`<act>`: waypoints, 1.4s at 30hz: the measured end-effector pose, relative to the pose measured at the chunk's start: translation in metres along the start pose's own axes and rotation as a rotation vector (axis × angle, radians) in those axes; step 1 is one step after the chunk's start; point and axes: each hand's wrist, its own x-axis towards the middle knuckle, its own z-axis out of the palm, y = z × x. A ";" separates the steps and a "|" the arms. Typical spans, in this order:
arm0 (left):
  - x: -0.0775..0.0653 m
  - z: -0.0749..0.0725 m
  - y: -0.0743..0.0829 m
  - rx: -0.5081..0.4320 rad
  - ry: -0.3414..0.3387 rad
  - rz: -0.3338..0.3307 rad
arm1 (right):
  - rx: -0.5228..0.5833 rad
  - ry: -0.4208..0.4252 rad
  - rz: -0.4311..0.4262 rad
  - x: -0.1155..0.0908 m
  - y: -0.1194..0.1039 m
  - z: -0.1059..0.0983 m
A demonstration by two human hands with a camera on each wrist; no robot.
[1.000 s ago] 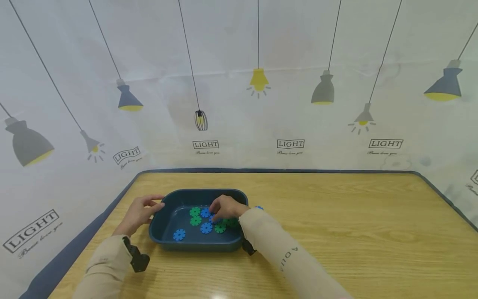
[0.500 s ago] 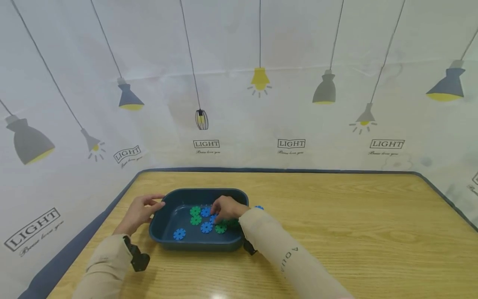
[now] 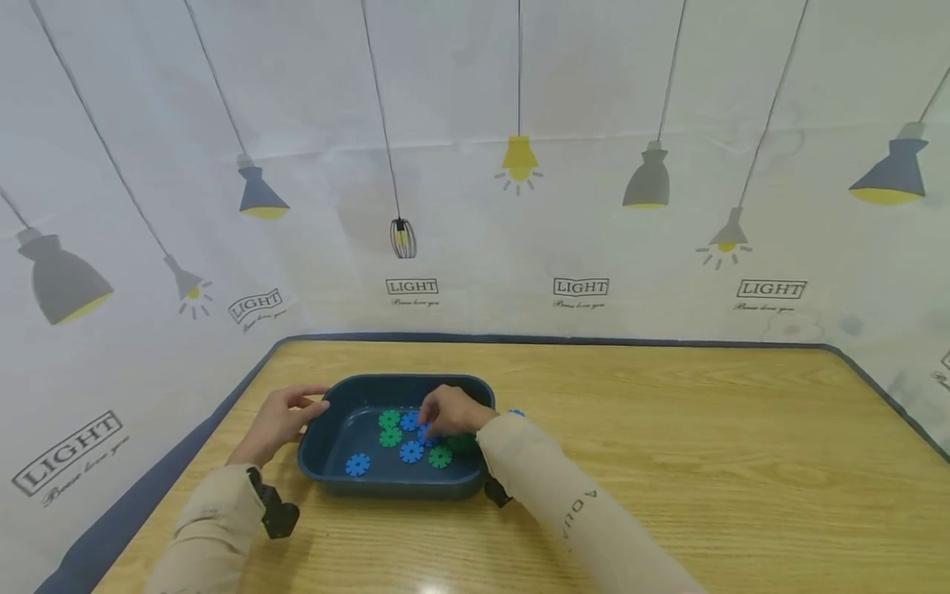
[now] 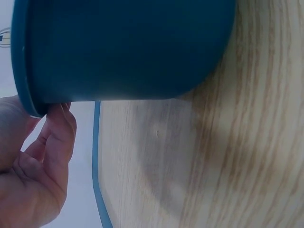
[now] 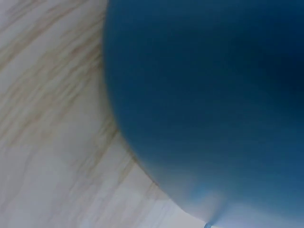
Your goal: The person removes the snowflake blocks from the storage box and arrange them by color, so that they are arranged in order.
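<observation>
A dark blue-green plastic basin stands on the wooden table with several green and blue notched building discs lying in it. My left hand grips the basin's left rim; in the left wrist view its curled fingers sit under the lip. Inside the basin on the right, my right hand pinches a blue notched disc with bent fingers. Other blue discs and green discs lie close to it. Only the basin's outer wall and the table show in the right wrist view.
A blue disc lies outside the basin, partly hidden behind my right sleeve. The wooden table stretches away to the right. Behind it hangs a white sheet printed with lamps.
The right fingers make small movements among the discs, and the blue disc under them and a green disc nearby shift slightly. My left hand stays at the rim.
</observation>
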 end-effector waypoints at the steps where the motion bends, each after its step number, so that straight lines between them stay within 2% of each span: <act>1: 0.000 0.000 0.000 0.000 0.000 0.001 | 0.005 -0.008 -0.005 -0.001 -0.001 0.000; 5: 0.000 -0.001 0.000 -0.005 0.000 0.009 | 0.032 -0.033 -0.025 -0.004 -0.004 -0.004; 10: 0.001 -0.001 0.003 -0.011 0.006 0.013 | 0.080 -0.022 -0.087 -0.012 -0.009 -0.016; 15: 0.000 -0.001 0.004 -0.004 -0.004 0.022 | 0.142 -0.012 -0.115 -0.024 -0.010 -0.032; 22: -0.001 0.000 0.003 -0.003 -0.001 0.009 | 0.262 0.053 -0.218 -0.050 0.006 -0.052; 29: -0.003 0.001 0.004 0.000 0.003 -0.007 | 0.392 0.101 -0.161 -0.075 0.023 -0.073; 35: -0.003 0.001 0.002 0.010 0.005 -0.010 | 0.403 0.127 -0.147 -0.092 0.043 -0.087; 42: -0.003 0.001 0.004 0.022 0.002 0.002 | 0.391 0.183 -0.096 -0.100 0.067 -0.096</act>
